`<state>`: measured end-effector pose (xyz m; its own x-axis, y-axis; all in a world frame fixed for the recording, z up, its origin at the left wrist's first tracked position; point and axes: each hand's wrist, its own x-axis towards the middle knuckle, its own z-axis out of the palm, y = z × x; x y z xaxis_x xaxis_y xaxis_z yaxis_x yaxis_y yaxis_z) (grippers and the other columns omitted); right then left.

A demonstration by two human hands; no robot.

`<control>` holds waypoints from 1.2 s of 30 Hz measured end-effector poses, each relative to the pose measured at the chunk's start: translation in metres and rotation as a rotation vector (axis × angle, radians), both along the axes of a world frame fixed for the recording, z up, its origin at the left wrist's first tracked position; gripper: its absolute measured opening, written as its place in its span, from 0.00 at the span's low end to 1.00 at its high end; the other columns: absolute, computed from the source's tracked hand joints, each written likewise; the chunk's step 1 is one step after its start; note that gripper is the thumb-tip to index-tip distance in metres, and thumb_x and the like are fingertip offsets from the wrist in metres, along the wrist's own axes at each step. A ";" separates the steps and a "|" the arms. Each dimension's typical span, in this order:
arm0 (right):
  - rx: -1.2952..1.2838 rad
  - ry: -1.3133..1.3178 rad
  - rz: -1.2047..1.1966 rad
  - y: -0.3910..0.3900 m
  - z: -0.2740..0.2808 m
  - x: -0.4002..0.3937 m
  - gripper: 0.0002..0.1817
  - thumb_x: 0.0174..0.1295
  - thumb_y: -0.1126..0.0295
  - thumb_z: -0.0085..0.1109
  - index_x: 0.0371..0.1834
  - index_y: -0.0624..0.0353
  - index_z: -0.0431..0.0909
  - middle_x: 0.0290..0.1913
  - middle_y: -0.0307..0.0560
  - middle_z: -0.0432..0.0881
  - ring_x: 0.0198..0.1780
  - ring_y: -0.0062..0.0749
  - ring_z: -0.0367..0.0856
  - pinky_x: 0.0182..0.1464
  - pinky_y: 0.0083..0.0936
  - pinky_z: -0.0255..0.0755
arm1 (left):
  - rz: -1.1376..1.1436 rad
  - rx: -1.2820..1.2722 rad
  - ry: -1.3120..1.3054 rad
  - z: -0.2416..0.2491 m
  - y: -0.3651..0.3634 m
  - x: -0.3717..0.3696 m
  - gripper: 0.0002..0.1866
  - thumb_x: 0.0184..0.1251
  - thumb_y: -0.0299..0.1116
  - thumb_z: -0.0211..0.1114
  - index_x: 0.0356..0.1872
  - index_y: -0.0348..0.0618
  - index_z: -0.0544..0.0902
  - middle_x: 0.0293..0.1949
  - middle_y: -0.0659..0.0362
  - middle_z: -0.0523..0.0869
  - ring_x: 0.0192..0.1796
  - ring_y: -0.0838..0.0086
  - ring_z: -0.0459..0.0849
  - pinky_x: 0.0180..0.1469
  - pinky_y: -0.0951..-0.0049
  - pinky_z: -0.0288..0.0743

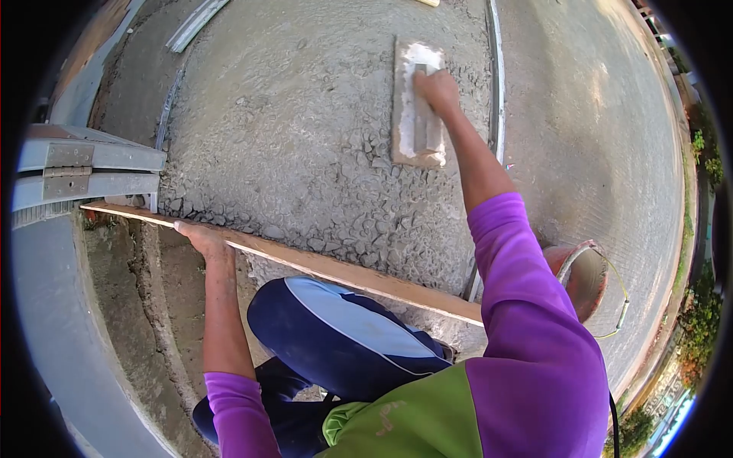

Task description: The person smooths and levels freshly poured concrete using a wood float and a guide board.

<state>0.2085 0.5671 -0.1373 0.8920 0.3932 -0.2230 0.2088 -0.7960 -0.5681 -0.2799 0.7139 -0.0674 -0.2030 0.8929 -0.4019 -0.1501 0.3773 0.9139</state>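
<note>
My right hand (439, 91) is wrapped round the handle of a rectangular plastering float (407, 149), whose back is smeared pale. The float lies flat on wet, stony concrete (305, 114), at the upper right of the patch. At lower left, my left hand (205, 238) grips a long wooden board (328, 267) by its edge, with part of the fingers hidden behind it. The board stands on edge along the near side of the concrete, where coarse stones show against it.
A metal strip (498, 84) borders the concrete on the right. An orange-red bucket (586, 278) with a wire handle lies tilted beside my right arm. Hinged grey metal panels (92, 169) stand at left. Another metal length (197, 24) lies at the upper left.
</note>
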 end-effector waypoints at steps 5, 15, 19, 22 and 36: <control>0.022 -0.056 0.218 -0.003 0.046 -0.110 0.37 0.62 0.45 0.57 0.53 0.77 0.78 0.48 0.74 0.85 0.53 0.62 0.86 0.58 0.45 0.79 | -0.039 0.055 -0.052 -0.004 0.002 -0.003 0.48 0.78 0.68 0.34 0.81 0.33 0.50 0.80 0.44 0.55 0.80 0.51 0.57 0.81 0.55 0.50; -0.176 -0.066 -0.164 -0.192 -0.020 -0.110 0.46 0.56 0.36 0.61 0.45 0.82 0.79 0.47 0.83 0.82 0.53 0.68 0.84 0.59 0.48 0.76 | 0.038 0.011 0.059 -0.005 0.000 -0.003 0.54 0.75 0.71 0.35 0.77 0.22 0.53 0.78 0.39 0.59 0.77 0.49 0.62 0.79 0.56 0.55; -0.076 -0.100 -0.136 -0.122 -0.006 -0.168 0.39 0.59 0.44 0.62 0.47 0.81 0.77 0.46 0.79 0.84 0.52 0.69 0.84 0.59 0.49 0.76 | 0.062 -0.001 0.084 -0.016 0.007 -0.009 0.54 0.75 0.72 0.34 0.76 0.21 0.55 0.77 0.38 0.61 0.76 0.49 0.64 0.78 0.57 0.56; 0.002 -0.036 -0.081 -0.056 0.008 -0.161 0.37 0.59 0.47 0.61 0.49 0.80 0.76 0.46 0.76 0.85 0.50 0.65 0.86 0.57 0.47 0.79 | 0.055 0.034 0.048 -0.031 0.015 -0.015 0.55 0.74 0.72 0.34 0.75 0.20 0.56 0.76 0.38 0.62 0.76 0.49 0.65 0.78 0.56 0.57; -0.083 -0.067 -0.162 -0.227 -0.007 -0.143 0.41 0.58 0.41 0.64 0.49 0.80 0.77 0.46 0.80 0.83 0.52 0.69 0.84 0.58 0.49 0.76 | -0.092 0.101 0.016 -0.006 -0.001 -0.008 0.44 0.79 0.64 0.32 0.80 0.33 0.50 0.78 0.43 0.57 0.79 0.49 0.59 0.80 0.49 0.54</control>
